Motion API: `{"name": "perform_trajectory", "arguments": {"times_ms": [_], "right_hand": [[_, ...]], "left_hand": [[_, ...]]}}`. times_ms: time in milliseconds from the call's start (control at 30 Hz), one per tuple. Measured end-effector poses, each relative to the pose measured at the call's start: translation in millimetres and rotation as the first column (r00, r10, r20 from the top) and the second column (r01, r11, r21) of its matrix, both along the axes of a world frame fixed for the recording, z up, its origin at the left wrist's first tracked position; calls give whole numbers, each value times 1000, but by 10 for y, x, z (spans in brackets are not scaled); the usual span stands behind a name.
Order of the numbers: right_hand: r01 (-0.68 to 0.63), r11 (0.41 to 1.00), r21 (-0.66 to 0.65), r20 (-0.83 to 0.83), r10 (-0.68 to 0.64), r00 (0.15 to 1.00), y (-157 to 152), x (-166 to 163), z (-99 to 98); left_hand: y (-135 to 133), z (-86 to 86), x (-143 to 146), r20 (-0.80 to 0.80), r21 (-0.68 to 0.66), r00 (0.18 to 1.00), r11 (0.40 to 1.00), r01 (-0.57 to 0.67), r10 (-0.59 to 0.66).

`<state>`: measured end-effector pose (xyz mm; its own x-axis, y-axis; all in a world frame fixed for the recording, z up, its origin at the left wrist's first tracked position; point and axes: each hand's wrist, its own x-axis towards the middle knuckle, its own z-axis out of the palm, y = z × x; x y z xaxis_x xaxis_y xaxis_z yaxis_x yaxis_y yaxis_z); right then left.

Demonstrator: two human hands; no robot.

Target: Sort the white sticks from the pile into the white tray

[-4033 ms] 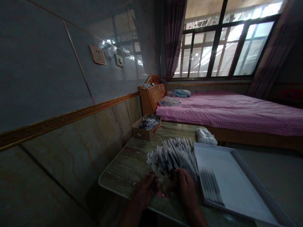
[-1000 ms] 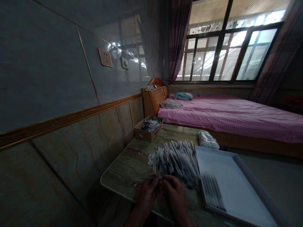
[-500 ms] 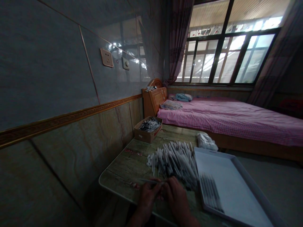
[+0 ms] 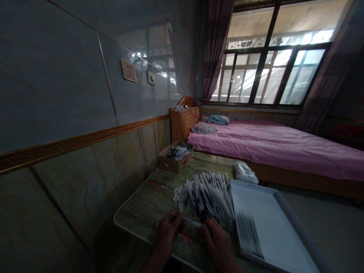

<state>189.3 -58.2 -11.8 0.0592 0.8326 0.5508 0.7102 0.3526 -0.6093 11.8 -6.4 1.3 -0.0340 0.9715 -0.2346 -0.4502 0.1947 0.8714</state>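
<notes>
Between my two hands a slim whitish pen lies roughly level, just above the near part of the table. My left hand is closed on its left end, thumb and fingers pinched together. My right hand grips the other end, its fingers curled. Right behind them spreads a big loose pile of white and grey pens, with darker tips toward the near side. To the right, a shallow white tray holds a row of pens laid side by side along its left edge.
A cardboard box full of thin dark and pale pieces stands at the table's back left by the wall. A clear plastic bag lies behind the tray. Beyond the table is a bed with a pink checked cover.
My hands have moved apart, the left one leftward and the right one slightly rightward, so the pen between them shows more. The view has shifted slightly.
</notes>
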Motion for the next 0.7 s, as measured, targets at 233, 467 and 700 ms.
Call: {"name": "perform_trajectory", "arguments": {"times_ms": [233, 467, 700], "right_hand": [[-3, 984, -179, -209, -35, 977, -17, 28, 18], [-56, 979, -196, -302, -6, 953, -27, 14, 74], [-21, 976, -218, -274, -40, 961, -50, 17, 60]], "left_hand": [[-55, -62, 28, -76, 63, 997, 998, -27, 32], [-53, -111, 27, -71, 87, 997, 996, -28, 34], [-63, -77, 19, -91, 91, 995, 995, -32, 40]]}}
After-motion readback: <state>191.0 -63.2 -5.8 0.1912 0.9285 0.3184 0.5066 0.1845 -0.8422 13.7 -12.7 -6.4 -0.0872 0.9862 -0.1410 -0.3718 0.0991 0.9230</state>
